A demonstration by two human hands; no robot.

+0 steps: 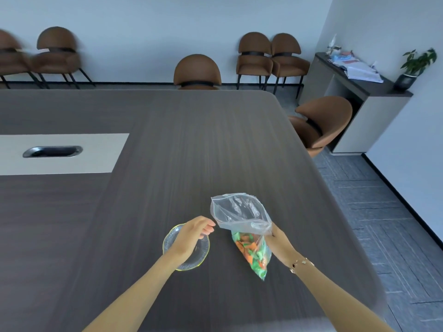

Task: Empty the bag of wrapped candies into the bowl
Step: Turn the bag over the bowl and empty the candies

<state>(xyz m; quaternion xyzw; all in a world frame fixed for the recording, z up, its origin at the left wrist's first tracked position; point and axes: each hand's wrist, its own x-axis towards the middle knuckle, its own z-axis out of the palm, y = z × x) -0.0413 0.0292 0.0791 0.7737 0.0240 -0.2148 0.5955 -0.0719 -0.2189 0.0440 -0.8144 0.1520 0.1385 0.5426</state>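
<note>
Pinching clear plastic candy bag [242,219] with my right hand [279,238]; left hand [191,236] hovered, fingers loosely curled, over clear glass bowl [167,243]

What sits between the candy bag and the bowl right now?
Only the left hand: it hovers over the bowl, covering much of the opening. The bag, gripped by the right hand, is just right of it, with bare table between.

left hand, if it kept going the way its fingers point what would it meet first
Probably the clear bag: the left hand points right, toward the bag's upper part held by the right hand. Depth is unclear, so it might pass in front.
</note>
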